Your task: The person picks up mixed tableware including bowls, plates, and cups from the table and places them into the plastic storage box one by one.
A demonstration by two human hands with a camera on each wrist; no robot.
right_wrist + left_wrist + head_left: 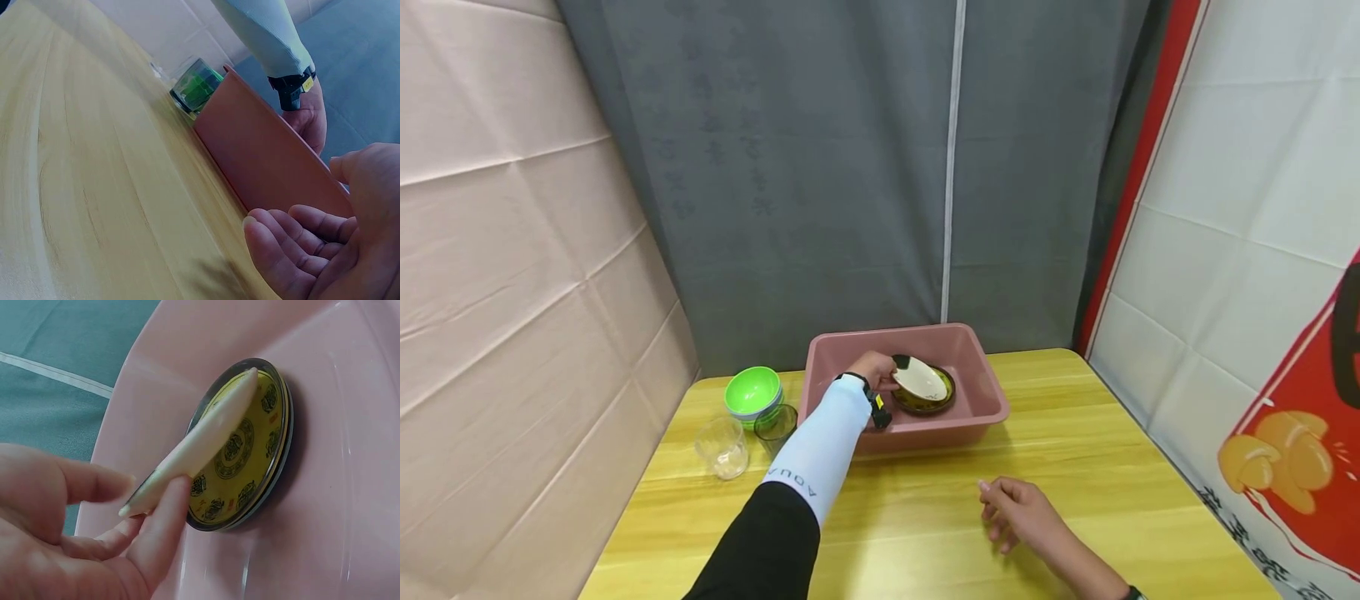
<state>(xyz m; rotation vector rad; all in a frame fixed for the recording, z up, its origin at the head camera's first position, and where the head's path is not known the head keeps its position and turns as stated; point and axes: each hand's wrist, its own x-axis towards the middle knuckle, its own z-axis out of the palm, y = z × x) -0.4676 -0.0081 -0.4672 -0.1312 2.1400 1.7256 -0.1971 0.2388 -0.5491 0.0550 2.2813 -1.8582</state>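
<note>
My left hand (pixel 874 368) reaches into a pink plastic basin (pixel 973 371). It pinches one end of a white oval dish (pixel 922 381) with a dark patch at that end. In the left wrist view the dish (pixel 203 440) tilts nearly edge-on, with fingers (pixel 165 534) against its underside and rim. Behind it, on the basin floor, lies a round plate (pixel 247 487), yellow inside with dark patterns and a dark rim. My right hand (pixel 1018 512) hovers over the table in front of the basin, holding nothing, fingers loosely bent.
Left of the basin stand a light green bowl (pixel 752 389) stacked on others, a clear glass (pixel 724 450) and a dark tinted glass (pixel 774 427). The wooden table (pixel 917 525) meets a grey curtain (pixel 805 183) at the back and pale fabric walls at both sides.
</note>
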